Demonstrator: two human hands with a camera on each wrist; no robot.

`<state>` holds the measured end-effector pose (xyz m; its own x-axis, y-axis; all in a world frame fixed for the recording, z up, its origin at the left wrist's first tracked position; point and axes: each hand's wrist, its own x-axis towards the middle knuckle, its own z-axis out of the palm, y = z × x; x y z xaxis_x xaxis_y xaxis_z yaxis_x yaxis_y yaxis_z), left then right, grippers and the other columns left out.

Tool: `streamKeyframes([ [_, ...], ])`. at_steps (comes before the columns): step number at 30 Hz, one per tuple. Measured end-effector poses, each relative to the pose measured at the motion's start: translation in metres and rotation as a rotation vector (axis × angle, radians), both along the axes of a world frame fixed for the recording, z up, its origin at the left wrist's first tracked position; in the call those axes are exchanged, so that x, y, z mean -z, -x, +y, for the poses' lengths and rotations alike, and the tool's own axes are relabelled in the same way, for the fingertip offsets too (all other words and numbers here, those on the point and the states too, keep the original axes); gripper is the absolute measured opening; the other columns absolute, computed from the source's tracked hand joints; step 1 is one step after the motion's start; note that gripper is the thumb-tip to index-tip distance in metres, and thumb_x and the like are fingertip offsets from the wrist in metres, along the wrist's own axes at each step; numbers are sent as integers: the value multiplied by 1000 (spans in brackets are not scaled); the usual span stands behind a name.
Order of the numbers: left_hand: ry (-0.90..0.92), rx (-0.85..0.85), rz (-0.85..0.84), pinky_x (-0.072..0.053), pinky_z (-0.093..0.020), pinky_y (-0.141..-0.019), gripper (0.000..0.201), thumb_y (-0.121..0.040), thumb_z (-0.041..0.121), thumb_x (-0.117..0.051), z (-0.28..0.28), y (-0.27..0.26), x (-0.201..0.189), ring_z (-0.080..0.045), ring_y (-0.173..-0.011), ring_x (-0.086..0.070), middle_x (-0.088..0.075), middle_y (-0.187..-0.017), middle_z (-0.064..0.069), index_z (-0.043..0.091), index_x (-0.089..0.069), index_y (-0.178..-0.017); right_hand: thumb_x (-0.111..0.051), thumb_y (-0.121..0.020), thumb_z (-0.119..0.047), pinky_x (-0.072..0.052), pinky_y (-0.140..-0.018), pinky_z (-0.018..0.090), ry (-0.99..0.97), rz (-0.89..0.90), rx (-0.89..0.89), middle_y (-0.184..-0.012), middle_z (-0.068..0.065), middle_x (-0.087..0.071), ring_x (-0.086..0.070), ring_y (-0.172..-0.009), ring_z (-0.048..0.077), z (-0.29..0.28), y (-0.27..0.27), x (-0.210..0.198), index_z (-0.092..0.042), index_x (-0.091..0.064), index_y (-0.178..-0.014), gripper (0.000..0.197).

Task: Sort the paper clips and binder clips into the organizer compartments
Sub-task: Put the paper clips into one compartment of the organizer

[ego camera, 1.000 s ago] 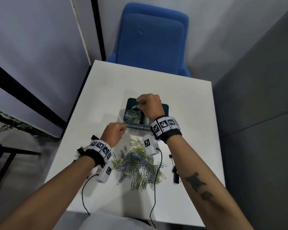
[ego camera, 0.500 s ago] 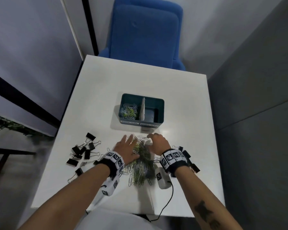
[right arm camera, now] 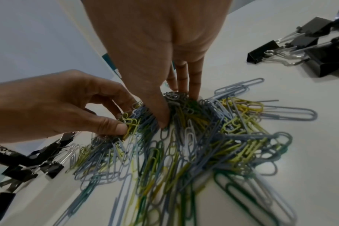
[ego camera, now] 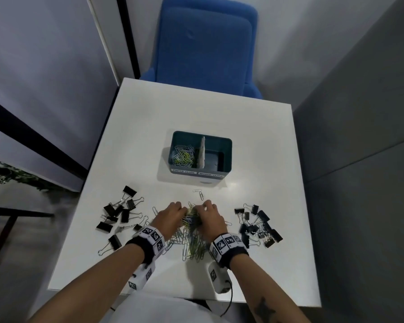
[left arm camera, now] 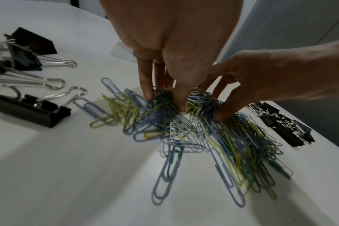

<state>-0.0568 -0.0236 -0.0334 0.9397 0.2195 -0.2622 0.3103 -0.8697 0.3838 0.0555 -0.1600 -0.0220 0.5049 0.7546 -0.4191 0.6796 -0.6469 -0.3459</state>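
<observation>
Both hands pinch a bunch from the paper clip pile (ego camera: 191, 231) on the table (ego camera: 254, 229): left hand (ego camera: 170, 215) at 9 o'clock, right hand (ego camera: 211, 217) at 3. The teal organizer (ego camera: 201, 170) sits at 12

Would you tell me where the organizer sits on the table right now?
In the head view, the teal organizer stands mid-table, just beyond both hands and the paper clip pile.

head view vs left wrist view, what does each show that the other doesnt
Only the head view shows the organizer, paper clips in its left compartment, the right one bare, and the blue chair. Only the left wrist view shows fingers dug into the paper clip pile. Both show the left hand, right hand and binder clips.
</observation>
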Motion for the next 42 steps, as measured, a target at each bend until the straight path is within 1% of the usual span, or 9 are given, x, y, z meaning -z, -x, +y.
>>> streamKeyframes([
  [3, 77, -91, 24, -46, -35, -65, 18, -82, 8, -66, 5, -1, -3, -27, -85, -57, -56, -95, -6, 12, -59, -97, -60, -80, -1, -51, -71, 38, -51, 38, 89, -111, 12, -51, -53, -99, 30, 0, -4, -2, -12, -57, -113, 35],
  [8, 274, -303, -29, -41, -26, -62, 9, -82, 3, -66, 13, -7, -17, -16, -72, -56, -61, -82, -2, 12, -64, -85, -62, -82, -7, -48, -72, 31, -98, 86, 161, -93, 8, -67, -62, -85, 27, -4, -14, -13, -13, -70, -91, 13],
  [13, 342, -362, -207, -48, -25, -68, 8, -82, 8, -71, 24, -16, -48, -12, -74, -59, -65, -83, 2, 14, -68, -85, -62, -79, -4, -55, -68, 32, -129, 90, 213, -76, 2, -71, -63, -72, 19, -9, -23, -20, -17, -71, -75, 17],
  [18, 361, -392, -372, -50, -18, -72, 8, -85, 12, -68, 51, -52, -99, -5, -79, -61, -65, -89, 6, 13, -68, -93, -72, -76, -6, -56, -72, 28, -210, 123, 234, -76, -2, -74, -65, -72, 13, -13, -33, -37, -18, -76, -75, 12],
  [22, 335, -431, -472, -55, -28, -73, 7, -83, 11, -71, 80, -94, -128, -12, -77, -65, -69, -84, 1, 13, -69, -89, -73, -75, -3, -57, -75, 27, -273, 145, 235, -76, -2, -74, -66, -72, 11, -5, -43, -61, -17, -77, -76, 15],
  [29, 294, -503, -348, -53, -32, -89, 19, -85, 12, -69, 98, -108, -117, -17, -92, -67, -73, -100, -1, 17, -70, -103, -73, -76, -4, -54, -77, 24, -461, 89, 154, -76, -4, -74, -66, -73, 11, 46, -73, -119, -18, -77, -75, 15],
  [33, 249, -543, -286, -54, -30, -80, 16, -88, 9, -62, 86, -71, -91, -17, -84, -66, -72, -94, 0, 21, -70, -95, -71, -77, -2, -57, -73, 26, -541, 23, 127, -74, -5, -73, -66, -69, 7, 92, -91, -139, -18, -75, -73, 17],
  [36, 253, -529, -166, -53, -29, -75, 19, -88, 4, -60, 78, -38, -68, -20, -82, -66, -72, -92, -4, 19, -70, -92, -71, -77, -2, -57, -74, 34, -502, 14, 106, -78, -1, -72, -66, -75, 15, 119, -100, -143, -14, -74, -78, 13],
  [42, 212, -555, 34, -52, -31, -69, 25, -84, -1, -55, 62, 11, -36, -25, -81, -65, -70, -87, -7, 16, -70, -94, -69, -77, -2, -58, -73, 35, -451, 33, 142, -79, -4, -72, -67, -76, 15, 112, -94, -116, -20, -72, -82, 19],
])
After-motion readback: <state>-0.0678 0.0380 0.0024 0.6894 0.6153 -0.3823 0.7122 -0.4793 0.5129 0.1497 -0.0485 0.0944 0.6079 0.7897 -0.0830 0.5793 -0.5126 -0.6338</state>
